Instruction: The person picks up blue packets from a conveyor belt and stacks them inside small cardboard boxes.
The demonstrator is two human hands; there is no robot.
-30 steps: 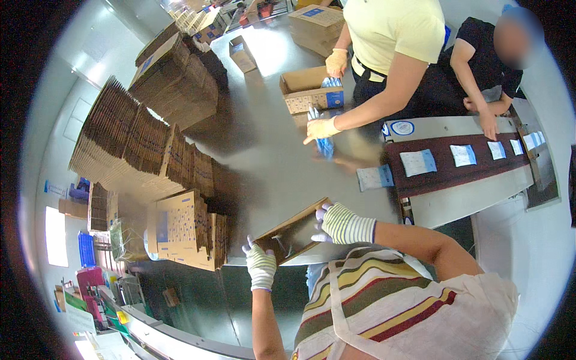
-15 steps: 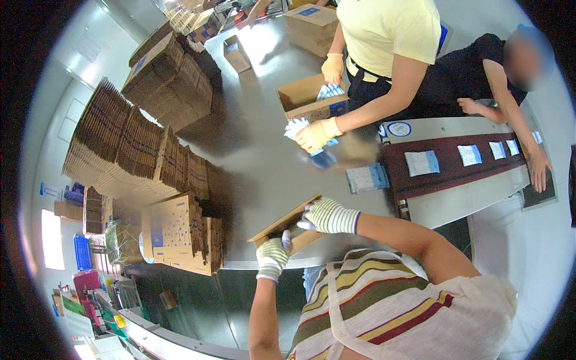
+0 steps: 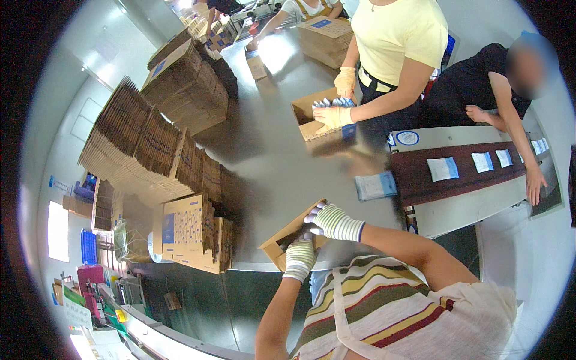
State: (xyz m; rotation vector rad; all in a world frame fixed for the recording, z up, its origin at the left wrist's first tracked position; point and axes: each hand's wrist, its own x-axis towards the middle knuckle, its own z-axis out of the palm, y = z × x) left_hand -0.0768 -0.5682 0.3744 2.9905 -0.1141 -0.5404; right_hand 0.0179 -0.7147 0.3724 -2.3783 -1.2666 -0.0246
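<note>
A small open cardboard box (image 3: pixel 278 244) lies at the near edge of the metal table, its inside partly in shadow. My left hand (image 3: pixel 300 257), in a striped knit glove, grips its near side with the fingertips over the rim. At the box's right end, my right hand (image 3: pixel 338 222) in a matching glove has its fingers curled around the edge. Both hands partly cover the box. Just beyond my right hand, a pile of blue-and-white packets (image 3: pixel 375 186) lies on the table.
A conveyor (image 3: pixel 414 174) on the right carries spaced packets. Across the table, a co-worker's gloved hand (image 3: pixel 333 116) presses packets into another cardboard box (image 3: pixel 303 120). Stacks of flattened cartons (image 3: pixel 141 147) line the left. Another person's arm (image 3: pixel 515 132) reaches over the belt.
My left hand has slid right along the box's near side, closer to my right hand. The co-worker's packets have gone into the far box. The view has shifted slightly.
</note>
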